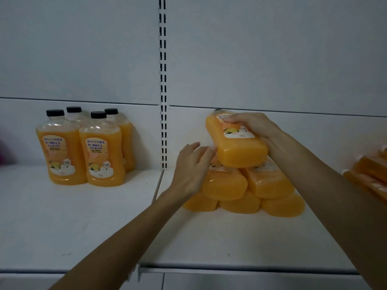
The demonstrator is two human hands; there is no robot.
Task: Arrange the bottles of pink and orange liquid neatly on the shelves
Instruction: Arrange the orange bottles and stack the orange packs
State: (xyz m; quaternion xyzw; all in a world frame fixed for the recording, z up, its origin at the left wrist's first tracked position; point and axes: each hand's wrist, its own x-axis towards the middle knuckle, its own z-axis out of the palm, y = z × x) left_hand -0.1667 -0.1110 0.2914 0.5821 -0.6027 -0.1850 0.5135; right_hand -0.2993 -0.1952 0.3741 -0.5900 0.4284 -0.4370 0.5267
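Note:
A pile of orange-liquid bottles [251, 191] lies on its side on the right white shelf [230, 243], bases toward me. My right hand [254, 126] grips the top orange bottle [236, 143] from above, fingers curled over its label; its cap is mostly hidden. My left hand [191, 166] has straight fingers whose tips touch that bottle's lower left corner and the pile beneath. Several orange bottles with black caps [83, 147] stand upright at the back of the left shelf [62, 216].
A slotted upright post [163, 80] divides the two shelf bays. More orange bottles [372, 174] lie at the right edge. A pink object [3, 153] shows at the far left edge. The shelf's front lip [230, 271] runs below my arms.

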